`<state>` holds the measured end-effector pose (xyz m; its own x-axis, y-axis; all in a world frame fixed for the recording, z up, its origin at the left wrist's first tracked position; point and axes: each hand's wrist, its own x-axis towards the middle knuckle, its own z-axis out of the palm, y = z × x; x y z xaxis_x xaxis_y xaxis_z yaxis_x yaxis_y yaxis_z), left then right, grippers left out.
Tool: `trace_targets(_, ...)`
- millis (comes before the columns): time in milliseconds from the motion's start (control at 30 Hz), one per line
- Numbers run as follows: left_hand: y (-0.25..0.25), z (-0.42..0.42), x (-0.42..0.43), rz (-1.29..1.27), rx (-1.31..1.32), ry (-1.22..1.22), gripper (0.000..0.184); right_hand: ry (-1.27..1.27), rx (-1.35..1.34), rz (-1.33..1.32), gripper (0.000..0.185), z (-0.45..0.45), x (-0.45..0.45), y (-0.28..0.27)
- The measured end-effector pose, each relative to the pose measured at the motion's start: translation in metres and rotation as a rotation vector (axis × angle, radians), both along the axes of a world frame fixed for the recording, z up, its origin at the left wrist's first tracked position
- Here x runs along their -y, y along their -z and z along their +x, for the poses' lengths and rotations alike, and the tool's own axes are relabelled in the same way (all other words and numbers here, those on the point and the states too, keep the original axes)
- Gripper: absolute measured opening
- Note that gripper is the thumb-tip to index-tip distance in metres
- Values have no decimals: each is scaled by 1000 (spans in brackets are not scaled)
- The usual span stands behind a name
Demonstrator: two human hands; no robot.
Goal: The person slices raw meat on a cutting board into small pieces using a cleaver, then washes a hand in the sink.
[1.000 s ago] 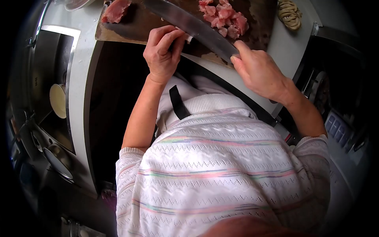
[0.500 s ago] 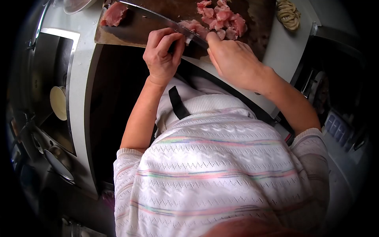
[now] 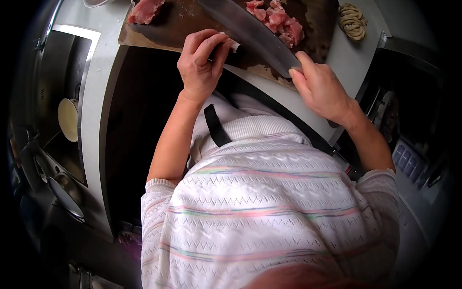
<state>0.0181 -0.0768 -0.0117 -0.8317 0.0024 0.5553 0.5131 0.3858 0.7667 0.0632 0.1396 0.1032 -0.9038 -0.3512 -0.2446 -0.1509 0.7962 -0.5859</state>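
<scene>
My right hand [image 3: 323,89] is wrapped round the handle of a broad kitchen knife [image 3: 250,36]. The knife's dark blade slants up and left across the cutting board [image 3: 166,34], its flat side facing up. Left of the blade, my left hand [image 3: 201,62] is closed with fingertips pinched on a small whitish scrap of meat [image 3: 234,45]. Cut pink meat chunks [image 3: 279,21] lie in a pile beyond the blade, partly hidden by it. A larger piece of raw meat [image 3: 146,11] rests at the board's left end.
A coiled tan bundle [image 3: 352,21] lies on the counter [image 3: 353,60] right of the board. At left is a sink [image 3: 89,48] with a cream-coloured bowl [image 3: 68,119] in it. Part of a white bowl [image 3: 96,2] shows at the top left.
My right hand has moved right and slightly down with the knife, whose blade now shows its broad face. My left hand has barely moved. Meat beside the blade is now out of sight.
</scene>
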Motion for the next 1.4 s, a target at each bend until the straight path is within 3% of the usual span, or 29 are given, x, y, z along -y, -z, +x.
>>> trace_targets(600, 8, 1, 0, -113, -87, 23, 22, 3, 163, 131, 16, 7, 3, -19)
trace_targets(800, 12, -1, -2, -101, -89, 12, 23, -41, 117, 38, 15, -7, 9, -5)
trace_targets(1033, 8, 1, -2, -125, -78, 6, 21, 5, 236, 184, 15, 13, 0, -24)
trace_targets(1300, 12, -3, -3, -129, -119, -25, 23, -124, -71, 130, 19, -29, 35, 26)
trace_targets(1400, 11, -2, -4, -136, -121, -32, 23, -63, 91, 98, 19, -22, 24, 17)
